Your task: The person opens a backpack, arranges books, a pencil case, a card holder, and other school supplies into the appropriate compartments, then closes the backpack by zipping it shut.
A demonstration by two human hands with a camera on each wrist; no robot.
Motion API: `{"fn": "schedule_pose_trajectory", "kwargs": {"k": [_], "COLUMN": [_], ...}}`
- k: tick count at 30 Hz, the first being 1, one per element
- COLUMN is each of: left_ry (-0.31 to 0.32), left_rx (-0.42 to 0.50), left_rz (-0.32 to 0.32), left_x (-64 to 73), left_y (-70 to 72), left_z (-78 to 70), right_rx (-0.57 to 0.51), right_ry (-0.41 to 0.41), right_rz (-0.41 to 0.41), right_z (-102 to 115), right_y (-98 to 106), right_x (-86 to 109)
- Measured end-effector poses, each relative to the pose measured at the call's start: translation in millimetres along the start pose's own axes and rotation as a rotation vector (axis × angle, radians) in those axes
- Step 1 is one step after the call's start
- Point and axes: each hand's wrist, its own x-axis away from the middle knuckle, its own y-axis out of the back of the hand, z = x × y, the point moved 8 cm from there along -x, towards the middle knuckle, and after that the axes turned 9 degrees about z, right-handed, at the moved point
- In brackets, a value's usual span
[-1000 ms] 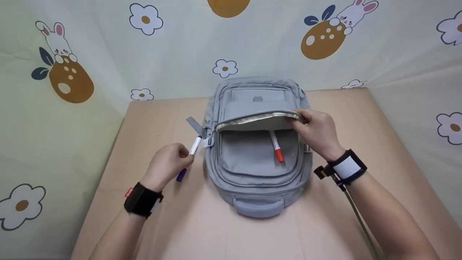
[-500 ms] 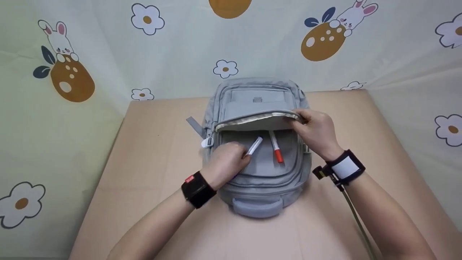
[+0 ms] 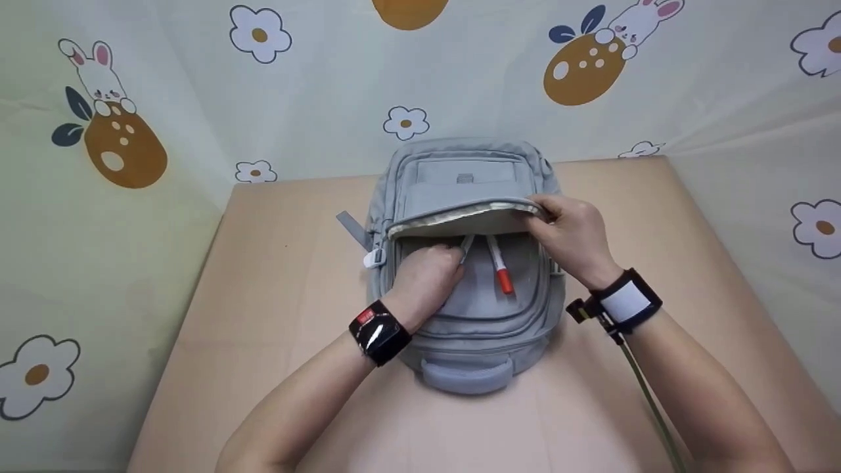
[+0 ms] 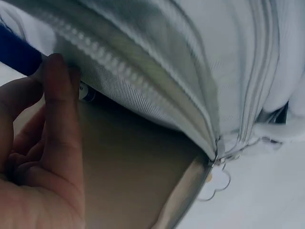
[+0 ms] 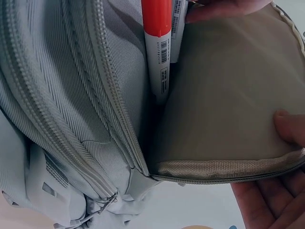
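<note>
A grey backpack (image 3: pixel 473 345) lies on the table, its front pocket unzipped. My right hand (image 3: pixel 575 240) pinches the edge of the pocket flap (image 5: pixel 228 95) and holds it raised, thumb inside and fingers outside. A white marker with a red cap (image 3: pixel 504 281) stands partly inside the pocket, cap end out. Just left of it, my left hand (image 3: pixel 427 279) grips a second white marker (image 3: pixel 468 243), its far end in under the flap. The left wrist view shows this marker's dark blue cap (image 4: pixel 19 50) between thumb and fingers.
The table (image 3: pixel 295 243) has a tan top. Behind it hangs a pale cloth (image 3: pixel 328 98) printed with rabbits and flowers. A strap end and white buckle (image 3: pixel 374 258) stick out at the backpack's left side.
My left hand has carried the blue-capped marker from left of the backpack rightward to the pocket, and its far end has gone under the flap. My right hand has kept holding the flap.
</note>
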Motion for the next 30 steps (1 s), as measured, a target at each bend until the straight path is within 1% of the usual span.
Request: {"fn": "schedule_pose_trajectory", "kwargs": {"k": [2, 3, 5, 7, 12, 14, 16, 19, 21, 23, 25, 30], "left_ry": [-0.013, -0.014, -0.021, -0.029, -0.052, -0.056, -0.055, -0.051, -0.055, -0.066, -0.077, -0.101], "left_rx": [-0.027, -0.031, -0.024, -0.012, 0.007, 0.022, 0.036, 0.053, 0.060, 0.066, 0.066, 0.044], "left_rz": [-0.026, -0.024, 0.009, 0.091, 0.354, 0.435, 0.491, 0.529, 0.522, 0.489, 0.439, 0.287], "left_x": [1.9, 2.9, 4.6, 6.8, 12.8, 14.2, 15.1, 15.2, 14.1, 11.7, 8.6, 0.6], "left_y": [1.0, 1.1, 0.7, -0.8, -6.5, -8.4, -9.3, -9.5, -9.3, -9.5, -10.2, -12.7], "left_z": [-2.5, -3.0, -3.4, -3.0, -1.5, -0.6, 0.4, 1.1, 0.3, -1.4, -3.8, -10.2], "right_rx": [0.002, 0.002, 0.002, 0.001, -0.002, -0.003, -0.007, -0.013, -0.014, -0.013, -0.011, -0.022], "right_ry": [0.005, 0.007, 0.010, 0.011, 0.002, -0.003, -0.006, -0.005, 0.000, 0.004, 0.007, 0.008], "right_rz": [-0.001, -0.002, -0.002, -0.002, -0.001, 0.000, 0.005, 0.011, 0.011, 0.008, 0.006, 0.014], "right_z": [0.4, 0.5, 0.4, 0.1, -1.4, -2.3, -2.8, -2.8, -2.1, -1.4, -1.2, -0.8], "right_y": [-0.3, -0.4, -0.8, -1.2, -1.1, -1.1, -1.6, -2.5, -2.4, -2.0, -1.9, -2.6], "right_x": [0.1, 0.2, 0.6, 1.2, 2.7, 3.3, 3.7, 3.9, 3.9, 4.1, 4.2, 5.0]}}
